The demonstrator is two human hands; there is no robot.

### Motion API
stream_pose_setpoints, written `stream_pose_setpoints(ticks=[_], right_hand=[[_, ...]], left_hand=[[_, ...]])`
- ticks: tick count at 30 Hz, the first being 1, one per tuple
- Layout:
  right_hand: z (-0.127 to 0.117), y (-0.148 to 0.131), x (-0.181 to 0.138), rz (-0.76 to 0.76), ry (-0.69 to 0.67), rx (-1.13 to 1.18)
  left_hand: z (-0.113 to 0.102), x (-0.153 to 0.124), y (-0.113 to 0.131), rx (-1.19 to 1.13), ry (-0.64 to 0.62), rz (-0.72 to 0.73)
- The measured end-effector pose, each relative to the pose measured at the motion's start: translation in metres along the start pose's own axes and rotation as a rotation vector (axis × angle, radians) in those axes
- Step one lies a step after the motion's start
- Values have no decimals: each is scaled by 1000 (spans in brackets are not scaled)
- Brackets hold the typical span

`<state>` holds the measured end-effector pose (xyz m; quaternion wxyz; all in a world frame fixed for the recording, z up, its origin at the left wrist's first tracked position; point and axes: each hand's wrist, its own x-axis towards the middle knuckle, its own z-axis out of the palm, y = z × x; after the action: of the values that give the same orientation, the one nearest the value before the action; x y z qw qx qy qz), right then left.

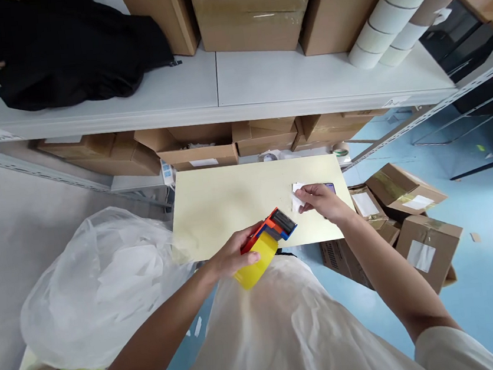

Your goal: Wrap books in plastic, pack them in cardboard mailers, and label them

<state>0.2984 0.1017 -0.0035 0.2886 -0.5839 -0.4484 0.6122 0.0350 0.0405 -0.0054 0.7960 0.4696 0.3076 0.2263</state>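
My left hand (236, 254) is wrapped round a red, orange and blue tape dispenser (273, 223) with a dark toothed end and a wide yellow roll. It is tilted over the front edge of the cream table (230, 196). Farther right, the fingers of my right hand (319, 197) pinch a small white piece of paper (296, 196) on or just above the tabletop. What is printed on the paper, if anything, cannot be made out. Partly covered by my right hand lies a dark, flat object (330, 188) that looks like a phone.
Behind the table stands a grey shelf (261, 82) with cardboard boxes (253, 12), black cloth (80, 49) and stacked white rolls (391, 14). Open boxes (198, 149) fill the level below. A large clear plastic bag (97, 285) sits left; cartons (431, 247) pile up right.
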Motion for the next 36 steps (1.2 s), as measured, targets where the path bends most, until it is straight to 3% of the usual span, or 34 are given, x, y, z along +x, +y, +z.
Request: stream_pose_setpoints(ticks=[6, 11, 17, 21, 26, 30, 36], right_hand=[[23, 12, 0, 83, -179, 321], [48, 26, -1, 96, -260, 527], [45, 48, -12, 51, -397, 605], [43, 52, -37, -168, -270, 703], [72, 52, -61, -236, -77, 619], [79, 58, -65, -238, -15, 601], [50, 67, -68, -185, -12, 669]], left_hand=[[3, 7, 5, -205, 24, 81], [9, 18, 7, -384, 177, 178], [14, 24, 16, -403, 243, 153], [17, 30, 22, -553, 241, 82], [23, 50, 22, -629, 370, 72], [23, 64, 19, -434, 342, 133], [9, 76, 19, -62, 313, 288]])
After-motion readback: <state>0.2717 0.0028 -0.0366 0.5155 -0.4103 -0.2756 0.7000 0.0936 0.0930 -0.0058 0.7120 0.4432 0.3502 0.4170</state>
